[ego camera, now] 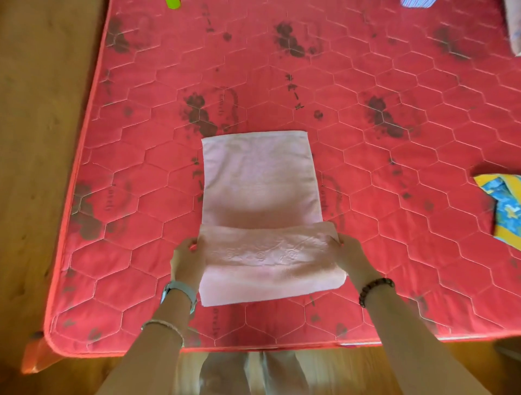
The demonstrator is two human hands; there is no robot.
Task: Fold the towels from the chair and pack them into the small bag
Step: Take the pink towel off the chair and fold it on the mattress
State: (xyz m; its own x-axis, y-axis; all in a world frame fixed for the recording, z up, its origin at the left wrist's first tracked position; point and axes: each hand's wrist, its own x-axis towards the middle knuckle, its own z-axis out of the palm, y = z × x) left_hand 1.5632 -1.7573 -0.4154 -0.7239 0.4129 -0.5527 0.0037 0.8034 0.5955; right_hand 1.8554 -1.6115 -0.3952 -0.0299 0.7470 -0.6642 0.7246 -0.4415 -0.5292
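A pale pink towel point(259, 180) lies flat on the red quilted mattress point(394, 141), its long side running away from me. Its near end is folded up and over into a raised flap with an embossed flower band. My left hand point(187, 260) grips the left edge of that flap. My right hand point(348, 253) grips the right edge. Both hands hold the fold a little above the mattress, near its front edge. No bag or chair shows in the head view.
A blue and yellow patterned cloth point(504, 205) lies at the right edge of the mattress. A striped fabric piece point(417, 2) and a green object point(173, 3) sit at the far edge. Wooden floor point(36, 141) runs along the left and front.
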